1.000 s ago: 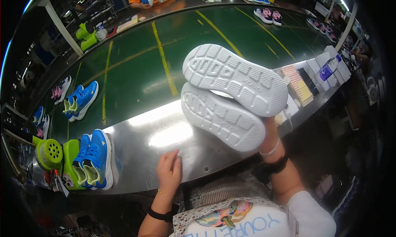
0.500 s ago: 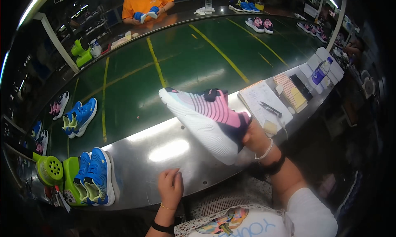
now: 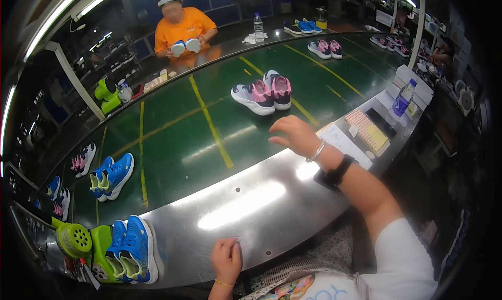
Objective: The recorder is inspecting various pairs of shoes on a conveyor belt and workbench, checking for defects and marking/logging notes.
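Two blue shoes (image 3: 138,247) stand on the metal ledge (image 3: 183,237), beside one green device (image 3: 102,253). Bare ledge extends right from them. My left hand (image 3: 226,261) is at its near edge, fingers loosely curled; I cannot tell whether they grip anything. Two pink-and-navy shoes (image 3: 256,97) stand on the green belt (image 3: 167,148), with open surface to their left. Just nearer, my right hand (image 3: 295,134) hovers empty, thumb and fingers apart, forearm angled across the ledge.
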### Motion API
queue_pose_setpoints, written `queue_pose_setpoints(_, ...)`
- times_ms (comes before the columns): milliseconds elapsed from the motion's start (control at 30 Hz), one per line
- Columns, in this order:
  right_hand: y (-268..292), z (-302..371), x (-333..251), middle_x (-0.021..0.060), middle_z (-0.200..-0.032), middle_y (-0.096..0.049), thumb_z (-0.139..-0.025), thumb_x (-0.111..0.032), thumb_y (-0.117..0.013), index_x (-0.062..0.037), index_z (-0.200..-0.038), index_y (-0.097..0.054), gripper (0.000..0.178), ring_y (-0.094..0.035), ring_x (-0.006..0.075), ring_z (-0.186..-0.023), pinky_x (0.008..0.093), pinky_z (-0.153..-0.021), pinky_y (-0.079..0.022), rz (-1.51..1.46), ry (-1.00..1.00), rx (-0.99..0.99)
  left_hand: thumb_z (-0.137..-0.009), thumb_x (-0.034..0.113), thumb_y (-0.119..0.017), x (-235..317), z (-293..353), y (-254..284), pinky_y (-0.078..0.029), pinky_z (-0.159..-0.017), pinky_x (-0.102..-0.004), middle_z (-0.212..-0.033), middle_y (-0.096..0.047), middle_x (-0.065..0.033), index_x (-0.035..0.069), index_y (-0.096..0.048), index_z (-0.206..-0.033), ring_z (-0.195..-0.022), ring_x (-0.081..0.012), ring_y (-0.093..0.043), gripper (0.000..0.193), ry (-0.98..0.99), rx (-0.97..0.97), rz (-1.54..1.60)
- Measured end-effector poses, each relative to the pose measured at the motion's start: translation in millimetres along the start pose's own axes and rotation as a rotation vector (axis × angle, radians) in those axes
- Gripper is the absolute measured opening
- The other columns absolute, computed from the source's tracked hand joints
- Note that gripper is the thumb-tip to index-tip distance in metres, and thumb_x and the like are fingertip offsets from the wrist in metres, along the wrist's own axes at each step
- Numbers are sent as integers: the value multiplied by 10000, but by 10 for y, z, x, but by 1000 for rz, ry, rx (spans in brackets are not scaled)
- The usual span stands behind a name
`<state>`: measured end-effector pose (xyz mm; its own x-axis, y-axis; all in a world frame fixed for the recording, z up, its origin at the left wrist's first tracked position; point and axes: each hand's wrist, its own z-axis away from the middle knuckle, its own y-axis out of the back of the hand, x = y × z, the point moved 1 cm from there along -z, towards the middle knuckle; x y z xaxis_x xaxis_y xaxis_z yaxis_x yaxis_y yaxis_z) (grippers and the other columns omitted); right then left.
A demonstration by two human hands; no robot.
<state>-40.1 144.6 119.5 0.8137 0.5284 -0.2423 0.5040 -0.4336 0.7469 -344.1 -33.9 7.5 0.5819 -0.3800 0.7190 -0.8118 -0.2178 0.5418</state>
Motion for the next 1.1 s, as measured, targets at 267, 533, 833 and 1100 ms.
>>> queue_pose_setpoints(267,-162,1150,-666,82,-840,-625,-823,-278,-629,-58,-891,-648,231,-569,259,-836,352,-741,-462,-339,-184,-263,-764,12,-611,-23,-204,243,-480,-698,-284,-891,-610,-110,26,-647,-922,-754,-202,-597,163,93,-207,188)
queue_pose_setpoints(533,-138,1521,-782,94,-783,-646,-771,-142,-674,-49,-835,-658,114,-593,267,-736,344,-684,-466,-388,-361,-240,-794,5,-594,-489,-1018,939,-490,-737,-297,-951,-583,-122,12,-605,-1039,-821,-218,-596,246,-79,-300,-107)
queue_pose_setpoints(833,-321,1619,-904,93,-777,-607,-753,-69,-622,-52,-761,-599,30,-558,262,-750,350,-687,-439,-361,-300,-165,-737,214,-693,-1569,-2397,1750,-438,-917,-408,-1194,-506,-140,55,-497,-1217,-1108,-315,-501,542,279,-94,-961)
queue_pose_setpoints(1100,-200,1398,-854,134,-816,-626,-835,-23,-570,-12,-817,-632,65,-579,306,-773,357,-729,-445,-304,-311,-259,-605,377,-809,-2566,-2998,2346,-266,-1041,-525,-1429,-315,-90,287,-537,-1239,-1337,-278,-257,695,820,-100,-1177)
